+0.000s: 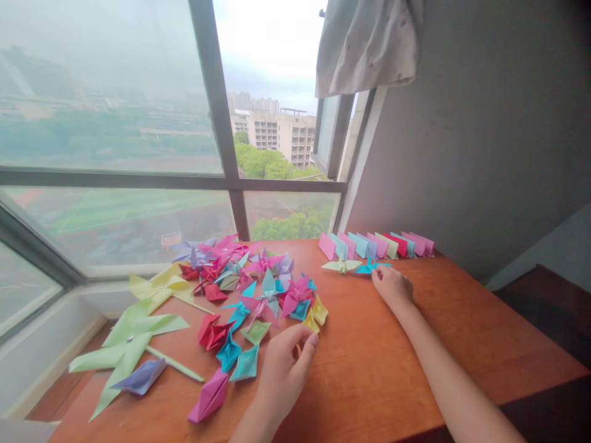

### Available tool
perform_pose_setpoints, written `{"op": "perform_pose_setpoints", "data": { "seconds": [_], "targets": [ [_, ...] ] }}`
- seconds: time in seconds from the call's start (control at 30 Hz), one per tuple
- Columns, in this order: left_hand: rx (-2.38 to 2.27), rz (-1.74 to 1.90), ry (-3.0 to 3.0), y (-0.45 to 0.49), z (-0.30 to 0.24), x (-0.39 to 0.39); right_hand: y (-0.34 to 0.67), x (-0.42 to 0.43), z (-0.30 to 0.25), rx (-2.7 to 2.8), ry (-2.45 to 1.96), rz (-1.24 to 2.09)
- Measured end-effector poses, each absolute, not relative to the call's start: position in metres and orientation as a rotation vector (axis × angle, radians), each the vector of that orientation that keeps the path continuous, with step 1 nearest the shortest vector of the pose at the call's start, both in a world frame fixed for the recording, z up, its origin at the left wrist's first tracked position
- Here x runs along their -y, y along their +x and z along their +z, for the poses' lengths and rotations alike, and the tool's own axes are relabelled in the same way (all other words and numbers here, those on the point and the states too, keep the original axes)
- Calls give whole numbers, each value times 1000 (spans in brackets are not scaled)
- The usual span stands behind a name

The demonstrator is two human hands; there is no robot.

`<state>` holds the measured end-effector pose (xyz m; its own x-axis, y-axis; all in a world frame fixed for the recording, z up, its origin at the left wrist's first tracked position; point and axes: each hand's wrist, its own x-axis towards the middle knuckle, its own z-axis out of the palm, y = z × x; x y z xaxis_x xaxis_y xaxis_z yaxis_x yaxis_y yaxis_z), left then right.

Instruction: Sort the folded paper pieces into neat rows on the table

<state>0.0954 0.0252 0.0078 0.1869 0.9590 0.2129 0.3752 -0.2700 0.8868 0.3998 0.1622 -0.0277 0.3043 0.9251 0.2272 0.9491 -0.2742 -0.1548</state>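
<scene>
My right hand [391,285] reaches to the far side of the wooden table [378,363] and its fingertips touch a blue paper crane [372,266]. A pale yellow-green crane [341,265] sits just left of it. My left hand [287,363] rests near the front, fingers curled at the edge of a heap of coloured origami pieces [258,286], closest to a yellow piece [316,315]. Nothing is clearly held in either hand.
A row of folded coloured papers [376,245] stands along the back edge by the grey wall. Two large green-yellow paper pinwheels [133,335] lie at the left. Windows [138,123] border the table's left and far sides.
</scene>
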Motion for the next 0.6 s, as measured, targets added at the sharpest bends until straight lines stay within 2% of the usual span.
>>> {"op": "perform_pose_setpoints", "data": {
  "seconds": [0.6],
  "targets": [
    [-1287, 1014, 1825, 96, 5, -25, 386, -179, -34, 1674, -2355, -12]
  ]
}}
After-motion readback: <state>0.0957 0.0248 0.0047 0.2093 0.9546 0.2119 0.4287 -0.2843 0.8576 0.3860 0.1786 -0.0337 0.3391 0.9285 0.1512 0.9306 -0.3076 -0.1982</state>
